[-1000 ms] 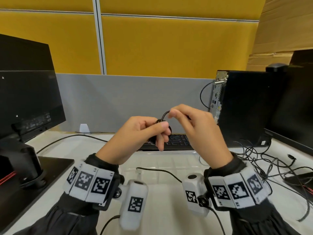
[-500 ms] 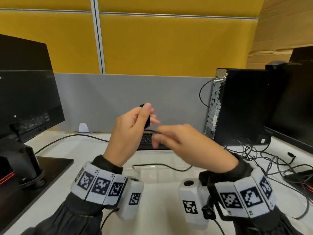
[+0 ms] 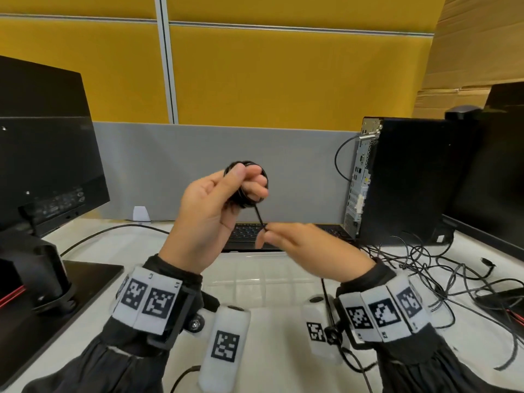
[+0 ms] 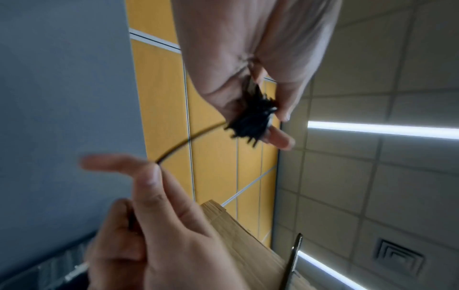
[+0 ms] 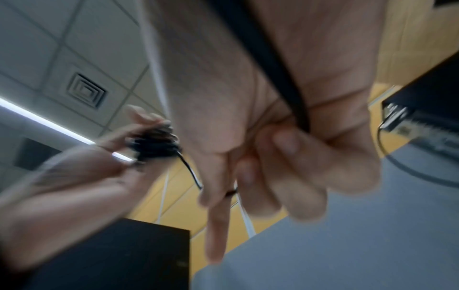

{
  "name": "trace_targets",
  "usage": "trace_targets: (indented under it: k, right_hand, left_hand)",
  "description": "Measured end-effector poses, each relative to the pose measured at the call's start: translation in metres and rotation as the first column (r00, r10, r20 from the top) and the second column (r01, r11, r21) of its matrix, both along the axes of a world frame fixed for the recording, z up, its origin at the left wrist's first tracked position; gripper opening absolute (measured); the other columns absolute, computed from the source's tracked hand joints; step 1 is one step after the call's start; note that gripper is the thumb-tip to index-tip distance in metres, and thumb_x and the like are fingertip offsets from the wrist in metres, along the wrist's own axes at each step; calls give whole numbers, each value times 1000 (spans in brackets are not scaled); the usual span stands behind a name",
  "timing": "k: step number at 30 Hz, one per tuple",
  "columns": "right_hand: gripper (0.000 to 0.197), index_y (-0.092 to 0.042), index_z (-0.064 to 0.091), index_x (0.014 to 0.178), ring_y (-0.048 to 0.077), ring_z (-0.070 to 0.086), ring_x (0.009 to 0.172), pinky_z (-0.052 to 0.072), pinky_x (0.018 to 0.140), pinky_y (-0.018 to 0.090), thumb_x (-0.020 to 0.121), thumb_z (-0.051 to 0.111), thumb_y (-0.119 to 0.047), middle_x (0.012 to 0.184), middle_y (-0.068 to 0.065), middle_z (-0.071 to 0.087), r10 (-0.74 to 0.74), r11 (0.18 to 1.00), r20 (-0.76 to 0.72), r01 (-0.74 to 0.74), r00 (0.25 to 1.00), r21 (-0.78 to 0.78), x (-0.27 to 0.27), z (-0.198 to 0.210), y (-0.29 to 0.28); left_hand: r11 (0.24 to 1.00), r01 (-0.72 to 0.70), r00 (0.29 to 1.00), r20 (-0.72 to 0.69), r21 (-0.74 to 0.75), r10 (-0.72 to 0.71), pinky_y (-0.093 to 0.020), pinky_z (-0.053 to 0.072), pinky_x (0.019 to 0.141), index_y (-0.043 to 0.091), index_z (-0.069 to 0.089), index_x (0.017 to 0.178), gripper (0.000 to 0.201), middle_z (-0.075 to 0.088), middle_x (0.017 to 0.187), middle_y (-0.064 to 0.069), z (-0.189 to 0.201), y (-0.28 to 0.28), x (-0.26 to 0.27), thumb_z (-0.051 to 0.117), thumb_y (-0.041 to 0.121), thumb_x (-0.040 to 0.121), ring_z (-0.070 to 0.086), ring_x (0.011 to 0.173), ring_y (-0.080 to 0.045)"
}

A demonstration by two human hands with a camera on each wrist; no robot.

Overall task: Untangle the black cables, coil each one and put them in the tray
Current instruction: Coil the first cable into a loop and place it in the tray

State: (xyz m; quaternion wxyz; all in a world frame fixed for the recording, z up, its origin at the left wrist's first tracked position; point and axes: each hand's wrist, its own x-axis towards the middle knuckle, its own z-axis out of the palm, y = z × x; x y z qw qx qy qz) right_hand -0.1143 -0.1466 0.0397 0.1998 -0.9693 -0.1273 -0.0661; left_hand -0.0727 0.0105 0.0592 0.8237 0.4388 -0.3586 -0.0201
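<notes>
head view: the left hand (image 3: 209, 211) is raised above the desk (image 3: 93, 251), thumb and curled fingers pinching a small black cable coil (image 3: 246, 188) upright between them. a second ago this bundle sat lower, hidden between both hands; now it is higher and shows as several stacked loops, so another turn seems to have gone on. from the coil a short free run of cable drops to the right hand (image 3: 309, 248), which pinches it between thumb and forefinger just below and beside the left; it has swung down from beside the coil to draw slack for the next wrap. the tail passes under that hand toward the desk, so some length is left to wind, though how much is hidden. the clear tray (image 3: 255, 282) lies directly beneath the hands, and nothing can be made out in it. a tangle of black cables (image 3: 442, 270) sprawls on the desk to the right, near the computer tower (image 3: 397, 180), not yet sorted.
</notes>
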Motion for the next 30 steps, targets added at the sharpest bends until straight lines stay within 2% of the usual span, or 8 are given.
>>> trace_targets:
  k: [2, 7, 10, 13, 15, 21, 27, 30]
  right_hand:
    - [31, -26, 61, 108, -2, 48, 71, 37, 68, 8, 102, 32, -33, 75, -18, 50, 112, 994, -83, -111, 990, 10, -5, 2, 14]
    - [26, -21, 62, 88, 7, 52, 64, 39, 61, 24, 100, 39, -29, 72, -4, 57, 162, 981, 57, -167, 985, 101, -20, 17, 20]
    - [28, -15, 62, 83, -5, 45, 49, 33, 53, 14, 100, 42, -23, 56, -23, 50, 107, 966, 156, -140, 982, 217, -22, 22, 16]
    - [28, -18, 62, 79, 6, 34, 45, 26, 48, 17, 99, 43, -22, 49, -10, 37, 83, 962, 193, -130, 978, 242, -21, 20, 11]
    - [26, -17, 64, 82, 5, 34, 46, 28, 49, 15, 98, 45, -23, 49, -12, 37, 68, 962, 166, -109, 984, 252, -19, 20, 8]
    - [21, -15, 59, 94, 2, 39, 47, 35, 53, 15, 100, 40, -21, 55, -12, 46, 98, 952, 22, -100, 995, 289, -15, 15, 6]
    - [23, -20, 61, 89, 6, 39, 49, 38, 54, 21, 100, 41, -24, 59, -7, 52, 196, 962, -191, -152, 962, 227, -21, 16, 3]
    - [29, -19, 62, 85, 6, 40, 48, 37, 50, 14, 100, 39, -29, 58, -6, 51, 203, 944, -166, -148, 965, 295, -20, 16, 3]
  left_hand:
    - [993, -120, 993, 17, 23, 119, -19, 50, 77, 3, 62, 91, 25, 68, 71, 1, -4, -1, 8, 52, 24, 84, 64, 74, -11]
    - [800, -493, 859, 336, 341, 386, -19, 49, 82, 12, 68, 86, 24, 73, 77, 1, -17, 2, 25, 52, 28, 95, 67, 85, -11]
    - [697, -569, 789, 528, 437, 314, -17, 48, 69, 15, 67, 82, 39, 69, 70, 6, -19, 3, 22, 50, 50, 88, 63, 72, -5]
    - [643, -567, 764, 621, 515, 177, -14, 46, 68, 23, 67, 88, 41, 68, 77, 9, -15, 12, 19, 56, 61, 74, 62, 76, -4]
    - [612, -565, 756, 645, 553, 114, -11, 47, 72, 25, 66, 94, 36, 69, 83, 11, -12, 20, 20, 61, 51, 69, 63, 83, -3]
    - [502, -774, 549, 804, 386, 228, -7, 43, 73, 11, 65, 91, 17, 65, 84, 9, -6, 29, 25, 74, 13, 77, 60, 80, -1]
    - [289, -934, 353, 676, 211, 646, -1, 37, 73, 10, 65, 102, 18, 60, 94, 6, 4, 53, 40, 66, 16, 85, 55, 87, -8]
    - [196, -953, 300, 654, 230, 694, -13, 37, 76, 7, 64, 106, 22, 58, 95, 4, 6, 65, 45, 64, 19, 87, 53, 89, -10]
